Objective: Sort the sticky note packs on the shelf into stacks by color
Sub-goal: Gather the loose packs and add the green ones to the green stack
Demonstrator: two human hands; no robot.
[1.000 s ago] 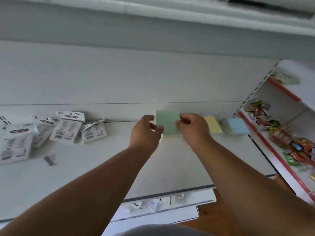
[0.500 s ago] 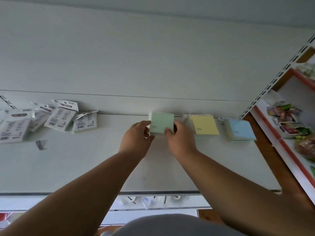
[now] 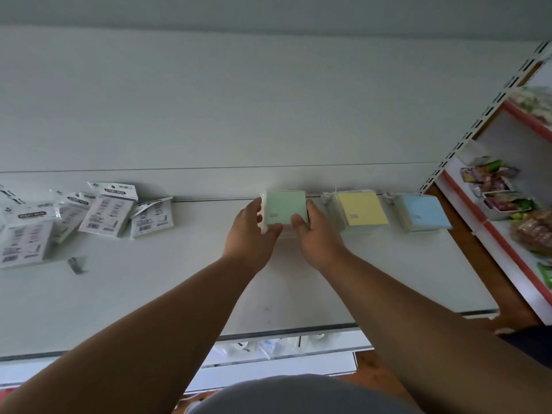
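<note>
matt paper green pack [image 3: 285,207], glossy plastic-wrapped packs [image 3: 107,209], smooth white painted shelf [image 3: 179,279].

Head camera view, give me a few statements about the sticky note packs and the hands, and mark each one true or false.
1. Both hands hold the green pack. True: the left hand and the right hand grip it from either side.
2. The yellow stack sits between the green pack and the blue stack. True.
3. The blue stack is at the far left of the shelf. False: it is the rightmost of the three colors; white-backed packs lie at the left.
4. The right hand rests on the yellow stack. False: its fingers are on the green pack.
</note>
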